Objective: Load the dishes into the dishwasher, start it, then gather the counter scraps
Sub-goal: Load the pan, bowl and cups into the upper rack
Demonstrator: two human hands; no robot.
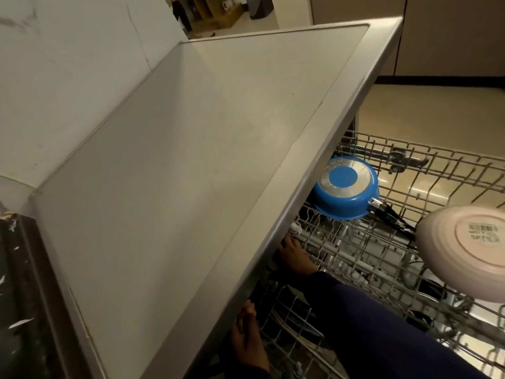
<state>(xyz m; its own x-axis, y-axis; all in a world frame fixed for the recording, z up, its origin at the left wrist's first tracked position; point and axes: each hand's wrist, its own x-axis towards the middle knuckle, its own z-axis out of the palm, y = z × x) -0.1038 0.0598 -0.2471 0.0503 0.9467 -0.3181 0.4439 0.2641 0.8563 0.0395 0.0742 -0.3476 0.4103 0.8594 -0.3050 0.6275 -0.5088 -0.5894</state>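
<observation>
- While the racks stand pulled out from under the worktop (191, 160), the loading step looks to be in hand: both hands are down at the dishwasher's racks, and starting the machine has not come yet.
- Right hand (293, 255), on a dark-sleeved arm, reaches in at the front edge of the upper rack (437, 170), just under the steel lip; its fingers are hidden behind the rack wires and the lip, so I cannot tell whether they are spread or pinching anything.
- Left hand (246, 335) is lower, beside the lower rack (295, 324), with its fingers (249, 310) lying fairly straight and loosely together, gripping nothing that shows.
- Already loaded: a blue saucepan (345, 187) lies upside down in the upper rack, its black handle pointing right, and a pink bowl (464, 250) sits upside down near it, with a price sticker on its base.
- Next, I judge, comes settling whatever the right hand handles, then sliding both racks in; that calls for the pan handle and bowl to sit clear of the worktop edge.
- White scraps (19, 322) lie on the dark surface at far left, well apart from the racks.
- Overhanging, the worktop hides most of the dishwasher's mouth.
</observation>
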